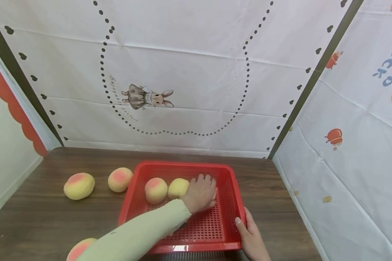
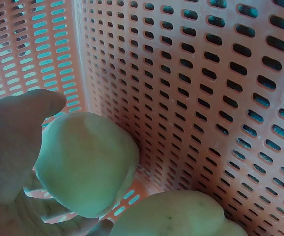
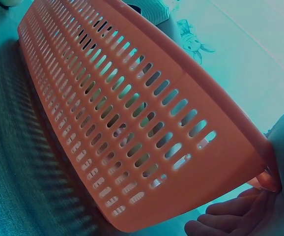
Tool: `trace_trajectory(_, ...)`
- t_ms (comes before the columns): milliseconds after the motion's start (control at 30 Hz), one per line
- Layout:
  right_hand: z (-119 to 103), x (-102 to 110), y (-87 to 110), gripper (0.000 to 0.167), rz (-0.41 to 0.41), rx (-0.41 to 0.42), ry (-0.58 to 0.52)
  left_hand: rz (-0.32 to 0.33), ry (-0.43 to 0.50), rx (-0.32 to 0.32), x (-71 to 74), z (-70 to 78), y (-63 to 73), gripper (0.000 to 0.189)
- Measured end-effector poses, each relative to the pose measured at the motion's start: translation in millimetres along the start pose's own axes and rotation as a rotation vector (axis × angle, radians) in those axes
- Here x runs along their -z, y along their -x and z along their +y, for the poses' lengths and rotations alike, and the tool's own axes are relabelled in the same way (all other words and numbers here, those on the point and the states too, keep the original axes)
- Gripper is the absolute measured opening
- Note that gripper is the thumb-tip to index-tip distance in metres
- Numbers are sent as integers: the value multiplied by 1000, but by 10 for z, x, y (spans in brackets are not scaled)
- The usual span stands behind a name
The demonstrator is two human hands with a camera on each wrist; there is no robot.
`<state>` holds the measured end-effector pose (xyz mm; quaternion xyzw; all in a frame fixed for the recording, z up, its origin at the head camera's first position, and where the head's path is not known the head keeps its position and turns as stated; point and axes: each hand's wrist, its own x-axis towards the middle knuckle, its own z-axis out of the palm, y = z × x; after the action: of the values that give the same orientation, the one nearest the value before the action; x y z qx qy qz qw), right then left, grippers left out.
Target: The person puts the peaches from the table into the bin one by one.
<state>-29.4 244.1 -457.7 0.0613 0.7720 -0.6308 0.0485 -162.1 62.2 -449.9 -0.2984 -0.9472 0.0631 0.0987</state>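
My left hand [image 1: 200,192] reaches into the red plastic basket [image 1: 222,247], its thumb and fingers curled round a peach [image 2: 88,162] low in a corner. In the head view that peach is mostly hidden under the hand. Beside it, a second peach [image 2: 171,216] lies along the perforated wall; the head view shows this yellow peach [image 1: 178,188] and, to its left, a pink-topped peach [image 1: 155,190]. At the basket's front right corner, my right hand [image 1: 252,235] grips the rim, thumb on top and fingers [image 3: 230,216] beneath the edge.
Left of the basket, two peaches [image 1: 79,186] rest on the dark wooden table [image 1: 29,224]. Another peach [image 1: 81,249] at the front is partly covered by my left sleeve [image 1: 143,232]. White printed cloth [image 1: 196,72] walls the table's back and sides.
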Motion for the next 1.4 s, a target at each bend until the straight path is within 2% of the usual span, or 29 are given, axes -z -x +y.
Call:
trace_trajectory(167, -2, -9, -1, 58, -5, 5, -9, 5, 37, -2, 66, -42, 35, 62)
trace_trajectory(267, 3, -10, 3, 58, -10, 11, -9, 1, 88, -8, 101, -91, 62, 67)
trace_trajectory(500, -8, 8, 6, 58, 8, 7, 25, 49, 151, -7, 175, -237, 117, 68)
trace_trajectory(733, -15, -1, 10, 57, 14, 1, 24, -11, 191, -28, 301, -373, 206, 78)
trace_trajectory(867, -24, -12, 12, 57, 18, -7, 22, -56, 228, 9, 399, -494, 272, 80)
trace_trajectory(967, -37, -8, 9, 57, 20, -15, 27, -58, 226, 57, 454, -616, 324, 79)
trace_trajectory(1100, -48, 0, 8, 58, 17, -27, 37, -35, 202, 100, 515, -797, 411, 78)
trace_trajectory(1300, -37, 2, 9, 59, 3, -52, 30, 94, 176, 138, 579, -1104, 583, 73)
trace_trajectory(1400, -31, -1, 8, 59, 2, -49, 22, 126, 155, 186, 581, -1280, 661, 72)
